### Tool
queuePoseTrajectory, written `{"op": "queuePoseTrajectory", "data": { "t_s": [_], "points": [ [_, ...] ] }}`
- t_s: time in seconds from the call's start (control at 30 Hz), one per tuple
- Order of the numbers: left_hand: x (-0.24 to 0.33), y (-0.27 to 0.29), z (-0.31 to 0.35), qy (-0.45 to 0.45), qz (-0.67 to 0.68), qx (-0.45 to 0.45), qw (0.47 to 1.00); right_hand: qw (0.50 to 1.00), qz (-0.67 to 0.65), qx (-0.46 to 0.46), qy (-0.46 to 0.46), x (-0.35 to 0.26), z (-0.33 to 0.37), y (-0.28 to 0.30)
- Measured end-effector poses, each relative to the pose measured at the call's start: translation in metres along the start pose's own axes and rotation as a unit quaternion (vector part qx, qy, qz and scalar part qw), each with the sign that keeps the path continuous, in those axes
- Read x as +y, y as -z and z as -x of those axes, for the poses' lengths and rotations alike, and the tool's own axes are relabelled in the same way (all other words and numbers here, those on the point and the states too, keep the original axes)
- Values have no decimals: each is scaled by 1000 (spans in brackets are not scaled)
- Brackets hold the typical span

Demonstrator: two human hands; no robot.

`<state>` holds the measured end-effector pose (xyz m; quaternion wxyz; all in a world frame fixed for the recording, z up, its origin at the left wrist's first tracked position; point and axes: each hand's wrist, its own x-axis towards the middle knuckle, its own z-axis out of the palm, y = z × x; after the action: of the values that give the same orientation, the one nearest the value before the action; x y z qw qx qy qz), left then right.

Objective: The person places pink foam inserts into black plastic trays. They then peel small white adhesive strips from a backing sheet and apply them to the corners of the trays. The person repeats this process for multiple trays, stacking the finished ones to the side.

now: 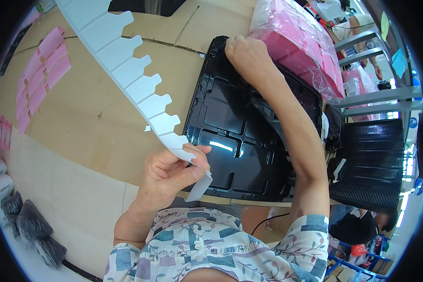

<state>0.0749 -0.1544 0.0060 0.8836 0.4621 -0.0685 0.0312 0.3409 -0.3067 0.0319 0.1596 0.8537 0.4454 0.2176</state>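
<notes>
My left hand [171, 176] pinches the near end of a long white strip [138, 84] with a row of notched tabs along one side. From my fingers the strip runs up and away to the far left, and its short end bends down below my thumb. A shiny black plastic tray [221, 113] with moulded recesses lies in front of me. At its far rim is my right hand [249, 56], fingers curled and closed. My wrist and knuckles hide what those fingers hold, if anything. My right forearm crosses above the tray's right part.
Pink sheets in clear plastic wrap [305, 47] are stacked beyond the tray's right side. Pink notched pieces [44, 70] lie on the brown cardboard tabletop [122, 117] at left. A black ribbed stack [369, 160] stands right. Dark bags [30, 221] lie at lower left.
</notes>
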Motion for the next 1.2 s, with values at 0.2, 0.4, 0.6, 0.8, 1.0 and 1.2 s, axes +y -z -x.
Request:
{"op": "queuePoseTrajectory", "data": {
  "t_s": [0.2,0.4,0.6,0.8,1.0,1.2],
  "points": [
    [1,0,-1,2,3,-6,1000,991,-128,0,-29,6,11,1],
    [1,0,-1,0,-4,-7,1000,979,-167,-21,-112,15,8,-9],
    [1,-1,0,7,-4,4,1000,997,-71,8,-16,3,10,-4],
    [0,0,-1,2,-2,-1,1000,973,-228,5,-24,21,21,-7],
    [-3,6,1,-5,29,-25,999,938,-329,11,-109,29,18,-13],
    [-1,3,0,-1,16,-5,1000,899,-403,-42,-168,25,19,9]
  ]
}}
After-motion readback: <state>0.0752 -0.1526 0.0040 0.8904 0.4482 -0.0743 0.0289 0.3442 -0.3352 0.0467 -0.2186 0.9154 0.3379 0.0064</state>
